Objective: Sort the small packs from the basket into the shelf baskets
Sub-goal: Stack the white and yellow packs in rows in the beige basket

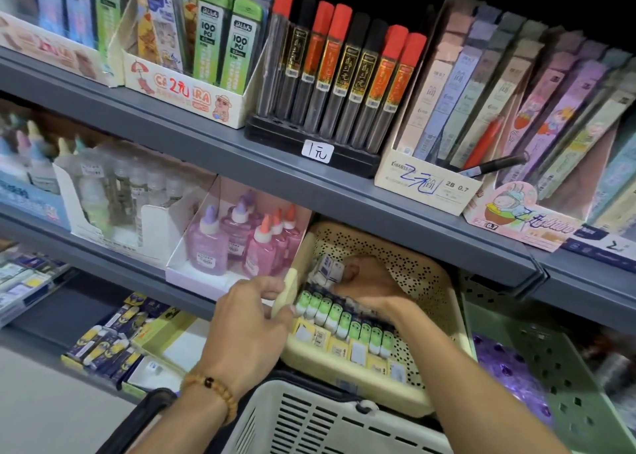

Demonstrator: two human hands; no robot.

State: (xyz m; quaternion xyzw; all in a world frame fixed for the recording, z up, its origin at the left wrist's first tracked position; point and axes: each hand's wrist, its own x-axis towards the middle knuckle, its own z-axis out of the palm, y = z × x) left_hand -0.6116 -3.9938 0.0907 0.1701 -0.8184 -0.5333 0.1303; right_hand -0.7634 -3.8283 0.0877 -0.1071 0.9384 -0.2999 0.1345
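A cream perforated shelf basket [423, 281] sits on the lower shelf at centre. A row of small green-and-white packs [344, 319] lies inside it, with yellow-and-white packs [358, 350] in front. My left hand [251, 319] grips the basket's left rim. My right hand [368, 283] reaches into the basket and holds small white-and-blue packs [327, 267] above the green row. The white slotted carry basket [309, 422] with a black handle hangs below, at the bottom centre.
A green perforated basket [550, 357] with purple items stands to the right. Pink and purple glue bottles [241, 243] fill a white tray to the left. A flat box of blue-and-yellow packs [113, 343] lies lower left. The grey shelf edge [344, 192] overhangs the cream basket.
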